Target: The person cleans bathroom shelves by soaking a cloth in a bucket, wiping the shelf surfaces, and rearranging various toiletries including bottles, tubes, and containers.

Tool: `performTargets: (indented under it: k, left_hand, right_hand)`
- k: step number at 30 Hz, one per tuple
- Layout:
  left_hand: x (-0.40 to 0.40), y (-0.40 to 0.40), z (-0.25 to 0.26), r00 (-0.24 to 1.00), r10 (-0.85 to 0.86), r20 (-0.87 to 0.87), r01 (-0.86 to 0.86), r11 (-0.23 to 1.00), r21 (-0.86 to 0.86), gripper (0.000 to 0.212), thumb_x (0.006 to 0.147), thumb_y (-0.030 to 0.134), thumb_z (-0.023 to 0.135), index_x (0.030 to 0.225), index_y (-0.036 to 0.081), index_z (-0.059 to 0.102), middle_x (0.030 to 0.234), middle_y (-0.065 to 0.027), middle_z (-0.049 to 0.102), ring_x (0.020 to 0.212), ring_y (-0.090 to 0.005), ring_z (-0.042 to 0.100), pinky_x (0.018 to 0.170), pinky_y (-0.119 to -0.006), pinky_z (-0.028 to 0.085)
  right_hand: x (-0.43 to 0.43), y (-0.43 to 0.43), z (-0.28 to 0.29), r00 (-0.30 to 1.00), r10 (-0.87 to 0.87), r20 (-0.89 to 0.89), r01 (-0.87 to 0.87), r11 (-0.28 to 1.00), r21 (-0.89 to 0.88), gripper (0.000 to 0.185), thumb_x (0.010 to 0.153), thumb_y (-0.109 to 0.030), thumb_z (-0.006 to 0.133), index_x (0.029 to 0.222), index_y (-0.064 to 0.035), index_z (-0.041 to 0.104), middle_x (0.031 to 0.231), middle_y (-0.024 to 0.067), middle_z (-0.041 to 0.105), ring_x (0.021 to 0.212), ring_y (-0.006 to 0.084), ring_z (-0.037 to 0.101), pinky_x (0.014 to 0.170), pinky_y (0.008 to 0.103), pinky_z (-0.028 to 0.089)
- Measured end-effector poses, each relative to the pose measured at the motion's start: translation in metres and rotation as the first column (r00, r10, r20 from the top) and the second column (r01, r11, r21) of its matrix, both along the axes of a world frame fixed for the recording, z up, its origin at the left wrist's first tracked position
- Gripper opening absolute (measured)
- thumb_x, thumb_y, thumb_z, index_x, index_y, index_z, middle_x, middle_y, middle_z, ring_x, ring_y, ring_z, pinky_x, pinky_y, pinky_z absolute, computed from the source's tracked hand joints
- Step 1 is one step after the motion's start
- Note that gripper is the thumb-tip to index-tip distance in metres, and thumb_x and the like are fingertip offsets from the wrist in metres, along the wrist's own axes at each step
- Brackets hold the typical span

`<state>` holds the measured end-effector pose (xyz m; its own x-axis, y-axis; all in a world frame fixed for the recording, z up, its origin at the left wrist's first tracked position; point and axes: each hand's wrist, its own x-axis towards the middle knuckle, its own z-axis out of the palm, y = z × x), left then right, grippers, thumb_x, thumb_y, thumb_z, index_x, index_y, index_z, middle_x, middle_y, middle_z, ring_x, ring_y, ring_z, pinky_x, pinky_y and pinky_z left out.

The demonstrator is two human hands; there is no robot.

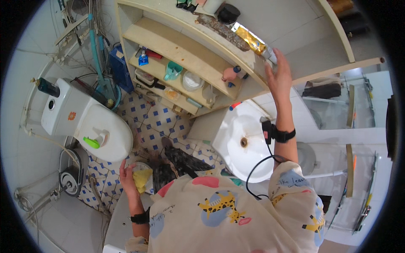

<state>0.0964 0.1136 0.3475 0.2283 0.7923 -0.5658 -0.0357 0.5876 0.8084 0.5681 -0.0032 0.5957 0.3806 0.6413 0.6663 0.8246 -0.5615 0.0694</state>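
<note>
My right hand (pixel 280 76) reaches up to the shelf unit, its fingers at the white end of a gold and white tube (pixel 250 39) lying along a shelf. Whether the fingers grip the tube is unclear. Beside the tube lie a long brown, crusty-looking piece (pixel 221 31) and a round black container (pixel 228 14). My left hand (pixel 127 177) is low at the left, fingers apart, next to a yellow cloth (pixel 142 179) over a round container; the hand appears empty. On the closed toilet lid (pixel 117 136) stands a spray bottle with a green trigger head (pixel 91 142).
The white washbasin (pixel 231 151) is below my right arm, with a mirror (pixel 345 101) beyond it. Lower shelves (pixel 152 41) hold a teal cup (pixel 173 70) and small bottles. A dark bottle (pixel 48 87) lies on the toilet tank; a blue bucket (pixel 117 102) with cleaning tools stands behind the toilet.
</note>
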Motion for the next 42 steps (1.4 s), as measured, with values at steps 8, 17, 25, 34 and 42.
performTargets:
  k: [8,17,25,34,42]
  left_hand:
    - [-0.014,0.001,0.006,0.999,0.044,0.021,-0.043,0.997,-0.061,0.041,0.086,0.008,0.049,0.126,0.002,0.042,0.089,-0.0063,0.061,0.081,-0.011,0.053,0.072,-0.023,0.043]
    - [-0.018,0.001,0.013,0.998,0.019,-0.058,-0.022,0.998,-0.066,0.039,0.086,0.008,0.05,0.124,0.004,0.045,0.088,-0.004,0.062,0.078,-0.0082,0.05,0.073,-0.021,0.04]
    - [-0.014,0.002,-0.013,0.997,0.043,-0.068,-0.049,0.996,-0.08,0.039,0.085,0.009,0.052,0.123,0.004,0.046,0.086,-0.0029,0.061,0.078,-0.0075,0.05,0.072,-0.021,0.04]
    - [-0.045,-0.059,-0.015,0.92,0.21,-0.33,-0.285,0.938,-0.198,0.04,0.084,0.012,0.051,0.123,0.003,0.046,0.089,-0.0045,0.06,0.078,-0.0101,0.051,0.066,-0.022,0.042]
    - [-0.058,-0.1,-0.006,0.864,0.3,-0.404,-0.432,0.854,-0.29,0.044,0.081,0.01,0.052,0.124,0.002,0.043,0.088,-0.0053,0.061,0.074,-0.0127,0.052,0.063,-0.022,0.044]
  right_hand:
    - [0.045,0.013,-0.02,0.97,-0.224,-0.091,0.214,0.971,-0.107,0.041,0.077,-0.017,0.061,0.116,-0.0064,0.052,0.107,0.015,0.056,0.095,0.0309,0.055,0.079,0.0382,0.046]
    - [-0.022,0.028,-0.007,0.924,0.203,-0.323,0.027,0.81,0.586,0.031,0.086,-0.008,0.056,0.116,-0.004,0.055,0.104,0.0087,0.055,0.087,0.0124,0.055,0.068,0.0245,0.049]
    - [-0.105,0.141,-0.189,0.38,0.337,-0.861,-0.379,0.906,0.187,0.036,0.082,-0.022,0.063,0.113,-0.0053,0.058,0.099,0.0074,0.06,0.078,0.011,0.057,0.068,0.0215,0.045]
    - [-0.087,0.31,-0.388,0.346,0.074,-0.935,0.2,0.968,0.15,0.021,0.077,-0.015,0.06,0.094,-0.0028,0.063,0.078,0.017,0.062,0.073,0.031,0.06,0.065,0.0374,0.047]
    - [-0.035,0.378,-0.432,0.171,-0.127,-0.977,0.554,0.833,-0.012,0.037,0.075,-0.012,0.061,0.11,-0.0003,0.055,0.112,0.0222,0.049,0.103,0.0342,0.051,0.084,0.037,0.046]
